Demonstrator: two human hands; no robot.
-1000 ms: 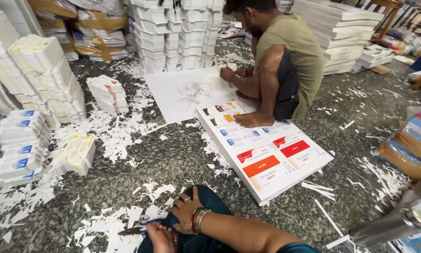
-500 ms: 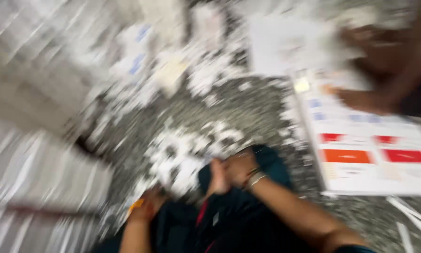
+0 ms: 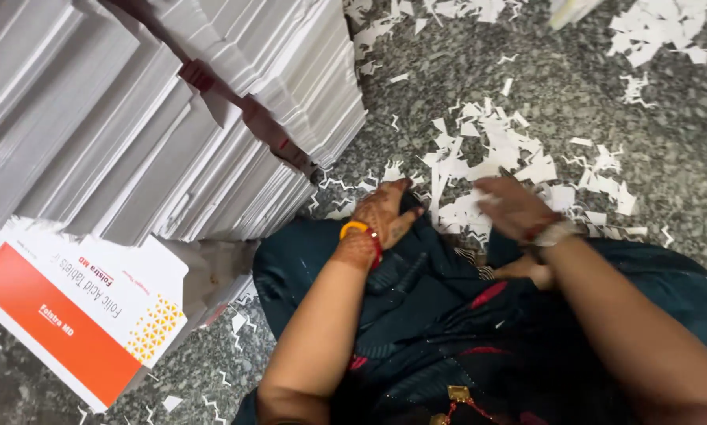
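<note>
Brushing scraps (image 3: 487, 157) beside the stack (image 3: 172, 118): right hand (image 3: 515, 208) spread (blurred), left hand (image 3: 385, 212) flat on cloth (image 3: 416, 299); gathering likely follows.

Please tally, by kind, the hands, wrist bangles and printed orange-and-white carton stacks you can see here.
Bare hands: 2 (left hand, right hand)
Yellow-and-red wrist bangles: 1
Orange-and-white printed flat carton stacks: 1
Total: 4

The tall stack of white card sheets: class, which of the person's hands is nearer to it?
Left. The left hand rests on the dark cloth just right of the stack of white card sheets; the right hand is farther right, over the paper scraps.
</note>
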